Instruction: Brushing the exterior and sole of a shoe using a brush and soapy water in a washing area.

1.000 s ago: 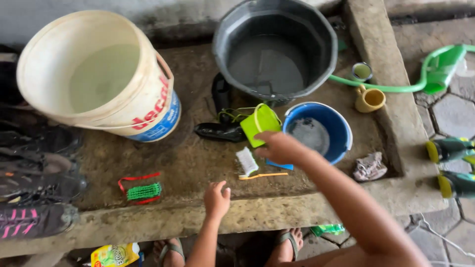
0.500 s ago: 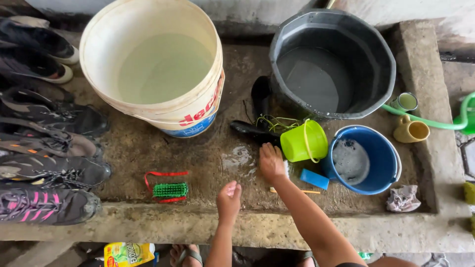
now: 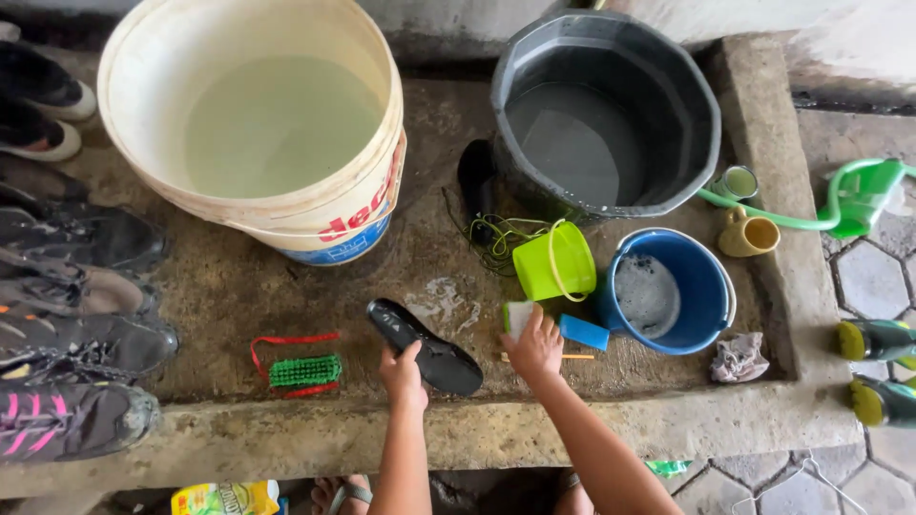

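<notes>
My left hand grips a black shoe insole and holds it flat on the wet concrete slab. My right hand rests over a small pale sponge beside a blue brush and a thin stick. Just behind the sponge a small lime-green bucket lies tipped on its side. A blue pail with soapy water stands to its right.
A large white bucket of water and a dark grey basin stand at the back. Several shoes line the left edge. A green and red scrub brush, a yellow cup, a rag and a green hose lie around.
My left hand has taken hold of the black insole and laid it on the slab. My right hand has dropped from the green bucket to the sponge. The view shifted left.
</notes>
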